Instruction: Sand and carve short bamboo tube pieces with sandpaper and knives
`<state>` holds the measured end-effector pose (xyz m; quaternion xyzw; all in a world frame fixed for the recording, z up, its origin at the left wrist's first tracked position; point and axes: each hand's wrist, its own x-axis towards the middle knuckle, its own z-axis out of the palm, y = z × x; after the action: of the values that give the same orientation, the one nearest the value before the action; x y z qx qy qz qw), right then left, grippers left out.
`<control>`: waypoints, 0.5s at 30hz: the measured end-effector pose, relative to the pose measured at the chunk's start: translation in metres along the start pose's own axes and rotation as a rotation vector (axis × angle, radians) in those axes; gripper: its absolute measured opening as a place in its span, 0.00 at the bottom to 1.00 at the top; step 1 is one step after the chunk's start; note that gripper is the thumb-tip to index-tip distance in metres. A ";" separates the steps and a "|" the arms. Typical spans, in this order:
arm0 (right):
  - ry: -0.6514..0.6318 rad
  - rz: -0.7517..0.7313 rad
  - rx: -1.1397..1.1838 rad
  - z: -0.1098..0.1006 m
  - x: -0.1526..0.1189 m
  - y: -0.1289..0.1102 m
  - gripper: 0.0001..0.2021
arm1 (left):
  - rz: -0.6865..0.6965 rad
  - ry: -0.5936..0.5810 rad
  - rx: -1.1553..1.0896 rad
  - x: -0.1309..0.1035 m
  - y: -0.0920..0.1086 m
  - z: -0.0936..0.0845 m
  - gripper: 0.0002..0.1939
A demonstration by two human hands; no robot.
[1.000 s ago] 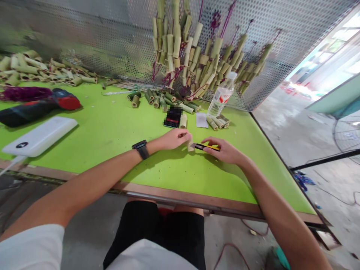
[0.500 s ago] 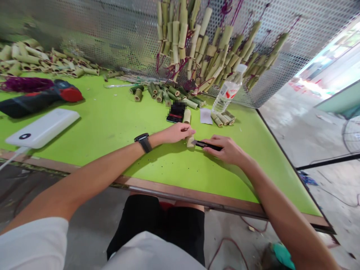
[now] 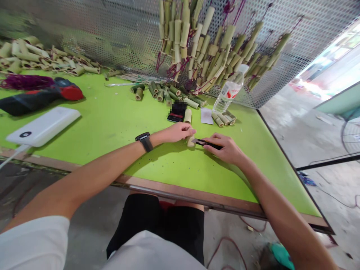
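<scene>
My left hand (image 3: 180,132), with a black watch on the wrist, is closed on a short pale bamboo piece (image 3: 191,141) over the green tabletop. The lower end of the piece sticks out below my fingers. From the right, my right hand (image 3: 223,147) grips a black utility knife (image 3: 208,143), its blade pointing left at the bamboo. Blade and bamboo meet or nearly meet; I cannot tell which. Just beyond my left hand lie another bamboo tube (image 3: 188,116) and a phone (image 3: 177,112), partly blurred out.
A water bottle (image 3: 229,92) stands by several cut tubes (image 3: 224,119) and a paper slip (image 3: 207,116). Strung bamboo (image 3: 202,48) hangs on the mesh wall. Leftward are a power bank (image 3: 43,126), a black-and-red power tool (image 3: 42,96), purple cord (image 3: 26,81) and a bamboo heap (image 3: 47,58).
The view has shifted very slightly. Both hands keep their grips, and the knife stays at the bamboo piece with hardly any visible movement.
</scene>
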<state>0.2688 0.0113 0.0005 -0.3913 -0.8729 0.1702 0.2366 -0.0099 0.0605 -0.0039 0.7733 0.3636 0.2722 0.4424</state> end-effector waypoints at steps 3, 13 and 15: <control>-0.037 0.005 0.030 -0.004 0.000 -0.001 0.22 | 0.006 0.022 -0.001 0.001 0.000 0.003 0.24; -0.081 0.014 0.077 -0.003 0.000 -0.003 0.23 | 0.005 0.058 -0.020 0.002 -0.003 0.006 0.28; -0.026 0.022 0.046 0.001 0.001 -0.002 0.23 | 0.000 0.062 -0.019 0.003 -0.004 0.006 0.27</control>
<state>0.2661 0.0108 0.0015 -0.3933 -0.8673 0.1979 0.2321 -0.0051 0.0611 -0.0104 0.7603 0.3745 0.2993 0.4382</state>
